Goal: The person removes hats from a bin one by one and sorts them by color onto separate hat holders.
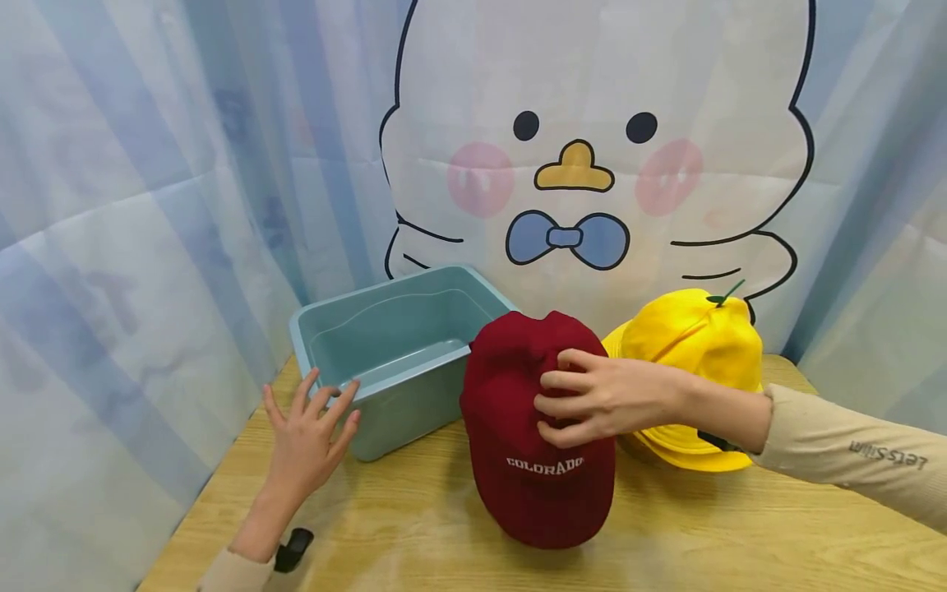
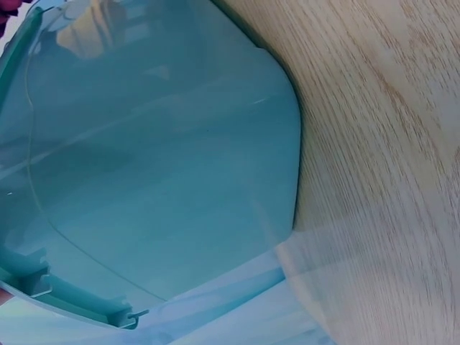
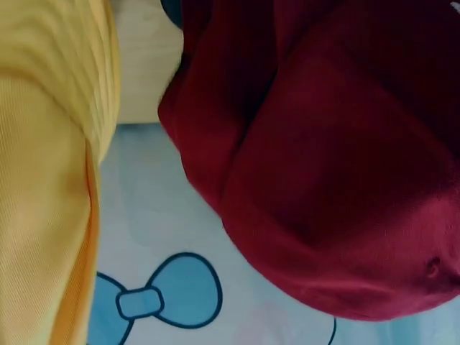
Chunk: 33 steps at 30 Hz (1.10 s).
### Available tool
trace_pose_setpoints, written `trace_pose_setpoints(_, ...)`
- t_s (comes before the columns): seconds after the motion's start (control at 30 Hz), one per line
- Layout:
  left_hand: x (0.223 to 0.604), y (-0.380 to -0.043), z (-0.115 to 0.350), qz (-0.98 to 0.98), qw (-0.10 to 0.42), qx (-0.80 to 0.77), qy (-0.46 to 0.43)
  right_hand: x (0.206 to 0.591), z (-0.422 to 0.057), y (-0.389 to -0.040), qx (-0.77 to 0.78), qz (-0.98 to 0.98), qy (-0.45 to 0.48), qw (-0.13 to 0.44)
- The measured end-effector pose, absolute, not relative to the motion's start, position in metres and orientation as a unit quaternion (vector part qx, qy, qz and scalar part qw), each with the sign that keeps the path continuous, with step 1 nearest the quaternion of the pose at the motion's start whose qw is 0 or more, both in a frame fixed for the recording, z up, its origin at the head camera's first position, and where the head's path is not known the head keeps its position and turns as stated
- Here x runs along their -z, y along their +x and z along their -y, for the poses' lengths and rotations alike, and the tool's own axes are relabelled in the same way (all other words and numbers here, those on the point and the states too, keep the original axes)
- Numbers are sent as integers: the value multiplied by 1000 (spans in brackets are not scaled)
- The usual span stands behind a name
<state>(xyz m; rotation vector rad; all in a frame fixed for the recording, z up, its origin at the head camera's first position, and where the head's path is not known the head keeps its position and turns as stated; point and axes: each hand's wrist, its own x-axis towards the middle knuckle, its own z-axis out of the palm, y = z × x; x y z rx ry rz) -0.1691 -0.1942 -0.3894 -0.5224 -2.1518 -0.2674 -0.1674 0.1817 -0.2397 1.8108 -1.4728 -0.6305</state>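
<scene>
A dark red baseball cap [image 1: 540,493] with white COLORADO lettering is at the middle, brim toward me. My right hand [image 1: 602,399] grips its crown with bent fingers, and the cloth dents around them. In the right wrist view the cap [image 3: 345,180] fills much of the frame, but the fingers are out of sight. My left hand [image 1: 307,444] is beside a teal plastic bin [image 1: 414,395], fingers spread at its near left rim. Whether they touch the rim I cannot tell. The bin's outer wall [image 2: 165,158] fills the left wrist view.
Behind my right forearm lies a yellow hat [image 1: 691,345] with a green stem on top. A wooden table [image 1: 414,526] carries everything. A curtain [image 1: 148,205] with a cartoon figure hangs along the back and sides. Part of the bin's right side is behind the cap.
</scene>
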Motion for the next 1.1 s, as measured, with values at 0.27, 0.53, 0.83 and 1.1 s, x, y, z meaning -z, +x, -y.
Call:
trace_pose_setpoints(0.27,384,-167,196,871,432,96,-214,247,-190,-159,235,594,679,360)
trace_pose_setpoints(0.53,359,-167,186,864,434,105,-231,245,-214,-155,120,659,629,395)
trace_pose_setpoints(0.83,321,-176,127,850,393,133,-325,258,-233,-173,-54,769,503,391)
trace_pose_setpoints(1.1,295,-190,78,835,372,138,-382,261,-232,-186,-115,870,389,279)
